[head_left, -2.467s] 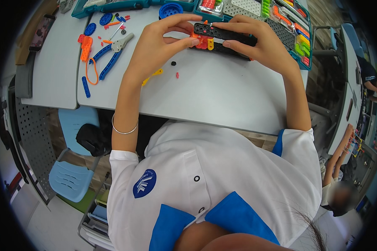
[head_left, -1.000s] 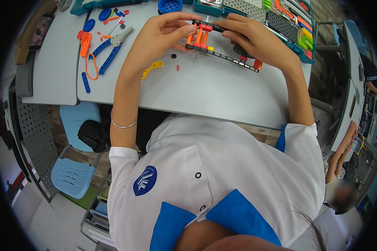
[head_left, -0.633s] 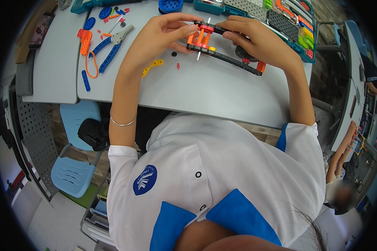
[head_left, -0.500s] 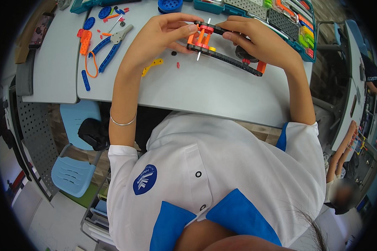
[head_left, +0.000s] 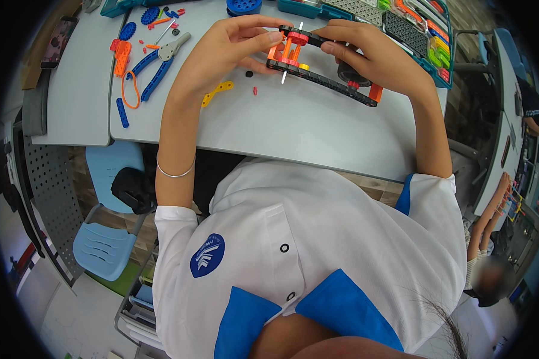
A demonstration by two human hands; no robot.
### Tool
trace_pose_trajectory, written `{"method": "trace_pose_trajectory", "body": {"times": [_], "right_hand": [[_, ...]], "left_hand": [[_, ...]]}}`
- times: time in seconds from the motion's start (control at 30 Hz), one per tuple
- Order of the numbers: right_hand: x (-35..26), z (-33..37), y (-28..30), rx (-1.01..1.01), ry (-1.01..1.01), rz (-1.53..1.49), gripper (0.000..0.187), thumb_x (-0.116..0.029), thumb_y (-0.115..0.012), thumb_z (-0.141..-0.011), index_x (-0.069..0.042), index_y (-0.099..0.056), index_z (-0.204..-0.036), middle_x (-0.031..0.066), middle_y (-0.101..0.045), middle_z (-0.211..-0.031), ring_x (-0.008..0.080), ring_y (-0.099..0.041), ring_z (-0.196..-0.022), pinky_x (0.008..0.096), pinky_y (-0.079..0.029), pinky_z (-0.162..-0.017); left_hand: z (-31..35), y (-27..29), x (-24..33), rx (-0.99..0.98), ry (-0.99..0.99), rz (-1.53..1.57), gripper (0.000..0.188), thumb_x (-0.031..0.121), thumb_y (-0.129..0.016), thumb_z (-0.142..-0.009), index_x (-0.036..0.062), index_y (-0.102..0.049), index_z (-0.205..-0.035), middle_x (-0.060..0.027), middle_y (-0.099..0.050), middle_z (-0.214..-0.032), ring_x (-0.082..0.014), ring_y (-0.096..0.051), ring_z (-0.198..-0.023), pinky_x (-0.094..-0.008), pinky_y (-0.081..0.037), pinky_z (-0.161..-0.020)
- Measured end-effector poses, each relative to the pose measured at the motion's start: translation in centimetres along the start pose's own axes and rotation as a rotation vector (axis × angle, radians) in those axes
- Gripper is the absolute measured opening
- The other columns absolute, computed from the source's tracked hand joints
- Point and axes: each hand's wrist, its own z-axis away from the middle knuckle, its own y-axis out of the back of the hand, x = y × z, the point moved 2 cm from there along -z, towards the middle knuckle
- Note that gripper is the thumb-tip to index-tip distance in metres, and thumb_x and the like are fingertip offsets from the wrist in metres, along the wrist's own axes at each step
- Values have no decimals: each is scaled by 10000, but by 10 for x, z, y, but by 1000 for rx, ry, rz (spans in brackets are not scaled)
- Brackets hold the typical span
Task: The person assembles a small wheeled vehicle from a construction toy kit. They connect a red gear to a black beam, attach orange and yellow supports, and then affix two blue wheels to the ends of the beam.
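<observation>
Between my two hands, above the far part of the table, is a toy building-kit frame [head_left: 326, 82] of black beams with orange and red pieces inside. A thin white rod [head_left: 284, 78] passes through its left end and sticks out on both sides. My left hand [head_left: 236, 48] grips that left end, thumb and fingers on the orange and black parts. On the far black beam rests the grip of my right hand [head_left: 365, 54], which partly hides a dark wheel [head_left: 352, 75] inside the frame. An orange piece [head_left: 375, 93] closes the right end.
Blue-handled pliers [head_left: 156, 78], an orange band [head_left: 126, 93], a yellow beam [head_left: 217, 94] and a blue beam [head_left: 122, 113] lie on the left of the white table [head_left: 257, 128]. A teal parts case [head_left: 448, 81] stands at the far right. A phone [head_left: 58, 42] is at far left.
The frame has tilted slightly in my hands, and the white rod now sits a little higher. Both hands keep their hold.
</observation>
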Motion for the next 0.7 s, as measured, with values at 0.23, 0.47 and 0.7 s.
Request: {"method": "trace_pose_trajectory", "body": {"times": [0.23,0.47,0.7], "right_hand": [[5,2,-5,54,31,-7,315,-248,-542,-1033,23,-650,-1151,105,-577,-784,184,-595,-689,326,-486,-685],[-4,0,5,-11,-114,-104,325,-242,-545,-1034,28,-635,-1190,101,-588,-834,179,-601,-711,321,-489,-700],[-9,3,26,65,-185,-139,257,-217,-607,-993,19,-632,-1090,101,-604,-934,202,-609,-873,329,-494,-780]], "left_hand": [[0,1,-3,9,0,-45,457,320,-686,-934,3,-655,-1262,-230,-691,-1103,-280,-747,-869,-306,-635,-668],[0,1,0,-8,-40,-8,452,310,-685,-933,29,-648,-1285,-191,-695,-1116,-254,-729,-944,-338,-637,-728],[3,2,19,-65,-1,108,571,44,-719,-896,-11,-501,-1421,-81,-599,-1162,-163,-558,-1127,-285,-512,-959]]}}
